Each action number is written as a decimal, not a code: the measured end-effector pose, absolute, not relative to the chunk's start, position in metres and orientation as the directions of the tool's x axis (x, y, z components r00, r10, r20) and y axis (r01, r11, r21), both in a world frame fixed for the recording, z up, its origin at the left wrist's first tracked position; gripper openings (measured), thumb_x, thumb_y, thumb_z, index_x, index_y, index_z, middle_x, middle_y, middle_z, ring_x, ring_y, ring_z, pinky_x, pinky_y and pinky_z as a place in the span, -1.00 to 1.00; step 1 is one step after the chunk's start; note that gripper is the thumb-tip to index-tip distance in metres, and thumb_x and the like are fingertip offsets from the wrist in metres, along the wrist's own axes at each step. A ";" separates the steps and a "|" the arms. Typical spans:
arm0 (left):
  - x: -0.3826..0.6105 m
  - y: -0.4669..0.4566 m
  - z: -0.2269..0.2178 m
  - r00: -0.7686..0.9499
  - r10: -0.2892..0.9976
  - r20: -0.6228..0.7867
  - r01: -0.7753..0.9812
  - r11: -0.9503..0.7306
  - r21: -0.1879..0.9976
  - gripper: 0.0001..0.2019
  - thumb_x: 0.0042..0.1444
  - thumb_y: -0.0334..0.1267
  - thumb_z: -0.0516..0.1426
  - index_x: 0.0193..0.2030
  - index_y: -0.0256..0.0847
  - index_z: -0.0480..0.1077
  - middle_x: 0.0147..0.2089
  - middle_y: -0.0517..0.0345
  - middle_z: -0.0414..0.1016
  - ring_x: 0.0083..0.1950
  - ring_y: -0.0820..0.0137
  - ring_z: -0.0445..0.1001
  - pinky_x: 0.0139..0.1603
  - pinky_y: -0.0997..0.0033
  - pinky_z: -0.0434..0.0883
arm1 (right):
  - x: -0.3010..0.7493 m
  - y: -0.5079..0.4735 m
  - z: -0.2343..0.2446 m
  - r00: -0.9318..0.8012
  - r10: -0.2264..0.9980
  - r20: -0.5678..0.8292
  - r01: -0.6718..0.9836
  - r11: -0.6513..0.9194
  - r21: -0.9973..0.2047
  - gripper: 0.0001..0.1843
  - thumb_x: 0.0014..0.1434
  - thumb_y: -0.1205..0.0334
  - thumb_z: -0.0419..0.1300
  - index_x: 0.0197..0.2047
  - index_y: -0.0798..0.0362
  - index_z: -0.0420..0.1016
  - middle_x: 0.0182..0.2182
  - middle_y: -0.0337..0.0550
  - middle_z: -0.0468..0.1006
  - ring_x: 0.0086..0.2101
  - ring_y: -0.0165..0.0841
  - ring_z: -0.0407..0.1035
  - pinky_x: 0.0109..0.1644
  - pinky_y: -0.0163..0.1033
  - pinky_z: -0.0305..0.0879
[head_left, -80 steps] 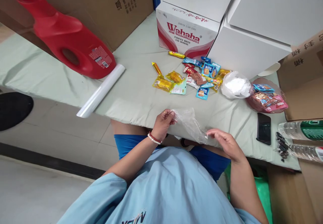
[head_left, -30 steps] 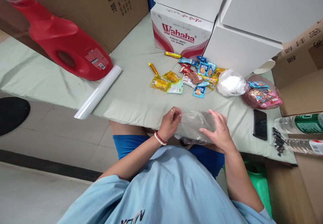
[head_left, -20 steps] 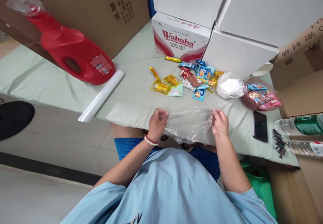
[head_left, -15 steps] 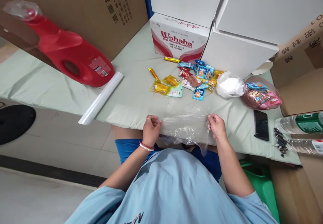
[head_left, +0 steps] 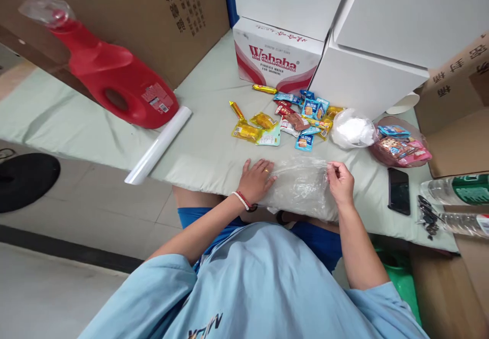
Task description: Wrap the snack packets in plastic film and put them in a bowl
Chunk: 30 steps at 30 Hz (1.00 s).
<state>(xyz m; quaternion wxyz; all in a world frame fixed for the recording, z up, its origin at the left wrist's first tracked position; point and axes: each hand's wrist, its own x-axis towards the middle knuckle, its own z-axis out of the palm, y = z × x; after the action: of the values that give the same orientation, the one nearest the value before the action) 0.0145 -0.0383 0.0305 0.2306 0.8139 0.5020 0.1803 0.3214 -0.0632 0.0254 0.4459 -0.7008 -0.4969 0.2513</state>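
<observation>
A clear plastic sheet or bag (head_left: 301,183) lies spread over the table's front edge, crinkled and see-through. My left hand (head_left: 256,180) rests flat on its left side, fingers stretched out. At the right edge, my right hand (head_left: 341,181) pinches the plastic between thumb and fingers. Beyond the plastic lie several wrapped snacks: yellow packets (head_left: 247,132), blue packets (head_left: 304,141) and a brown packet (head_left: 297,122). A white bundle in a thin plastic bag (head_left: 353,129) sits to the right of them.
A red jug (head_left: 122,84) and a white roll (head_left: 158,145) lie at left. Behind stand a Wahaba-style printed carton (head_left: 277,56) and white boxes (head_left: 374,79). At right are a bowl of snacks (head_left: 401,145), a phone (head_left: 399,191) and plastic bottles (head_left: 454,188).
My left hand has let go of its pinch and now lies flat on the plastic, farther in. My right hand, still pinching, has shifted slightly right. The plastic lies flatter on the table.
</observation>
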 end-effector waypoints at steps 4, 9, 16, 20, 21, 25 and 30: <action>0.013 -0.031 0.019 0.401 0.916 -0.013 0.722 -0.307 0.620 -0.50 0.44 -0.03 -0.05 0.43 -0.10 0.26 0.48 -0.14 0.31 0.54 0.02 0.16 0.51 -0.42 -0.31 | 0.344 -0.076 0.034 0.430 0.880 0.202 0.700 -0.184 -0.690 -0.48 0.18 -0.09 0.27 0.08 0.10 0.51 -0.13 0.04 0.54 -0.28 -0.24 0.43 -0.16 -0.06 0.46; 0.020 -0.027 0.016 0.404 0.915 -0.003 0.705 -0.309 0.638 -0.50 0.46 -0.03 -0.10 0.42 -0.07 0.30 0.52 -0.11 0.24 0.58 0.06 0.09 0.52 -0.40 -0.32 | 0.298 -0.108 0.073 0.105 0.907 0.407 0.879 0.107 -0.465 -0.63 0.39 0.12 0.13 0.19 -0.01 0.53 0.08 0.13 0.53 0.07 -0.07 0.43 0.20 0.13 0.40; 0.023 -0.003 0.012 0.388 0.921 0.028 0.739 -0.329 0.589 -0.54 0.47 -0.04 -0.11 0.33 0.03 0.42 0.51 -0.01 0.27 0.59 0.02 0.04 0.48 -0.48 -0.45 | 0.256 -0.146 0.045 -0.514 0.857 -0.046 0.792 0.453 -0.409 -0.38 0.38 0.20 0.20 0.47 -0.10 0.28 0.49 -0.07 0.17 0.46 -0.03 0.04 0.48 0.24 0.14; 0.015 0.015 0.008 0.383 0.923 0.013 0.781 -0.332 0.528 -0.55 0.44 -0.09 -0.06 0.36 0.01 0.39 0.53 -0.03 0.23 0.58 -0.02 0.05 0.48 -0.52 -0.36 | 0.281 -0.180 0.029 -0.517 0.851 -0.092 0.801 0.443 -0.404 -0.35 0.39 0.20 0.20 0.50 -0.13 0.22 0.50 -0.08 0.14 0.47 -0.07 0.02 0.48 0.28 0.13; 0.014 0.018 0.009 0.389 0.921 -0.004 0.795 -0.333 0.506 -0.55 0.43 -0.11 -0.04 0.37 0.01 0.38 0.54 -0.03 0.21 0.58 -0.02 0.05 0.48 -0.51 -0.31 | 0.286 -0.187 0.028 -0.514 0.853 -0.089 0.803 0.442 -0.400 -0.36 0.40 0.19 0.19 0.50 -0.12 0.22 0.50 -0.07 0.15 0.47 -0.07 0.02 0.48 0.28 0.13; 0.018 0.020 0.028 0.342 0.940 -0.023 0.859 -0.302 0.414 -0.58 0.38 -0.16 0.03 0.29 -0.19 0.44 0.49 -0.16 0.28 0.54 -0.02 0.12 0.46 -0.31 0.07 | 0.292 -0.200 0.029 -0.496 0.865 -0.069 0.810 0.432 -0.397 -0.43 0.42 0.17 0.18 0.45 -0.05 0.32 0.49 -0.04 0.16 0.47 -0.07 0.02 0.48 0.28 0.11; 0.046 -0.016 0.078 0.240 0.935 0.261 0.886 -0.321 0.334 -0.67 0.38 -0.20 0.05 0.11 -0.23 0.54 0.31 -0.22 0.46 0.33 -0.07 0.33 0.21 -0.17 0.33 | 0.280 -0.190 0.033 -0.493 0.869 -0.046 0.799 0.431 -0.419 -0.50 0.41 0.16 0.19 0.38 -0.03 0.42 0.49 -0.07 0.18 0.47 -0.06 0.00 0.51 0.28 0.06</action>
<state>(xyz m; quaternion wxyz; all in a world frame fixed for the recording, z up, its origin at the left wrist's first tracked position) 0.0457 -0.0155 0.0778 0.0583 0.7854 0.5797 0.2091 0.2804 -0.1900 0.0331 0.0886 -0.4957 -0.8412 0.1969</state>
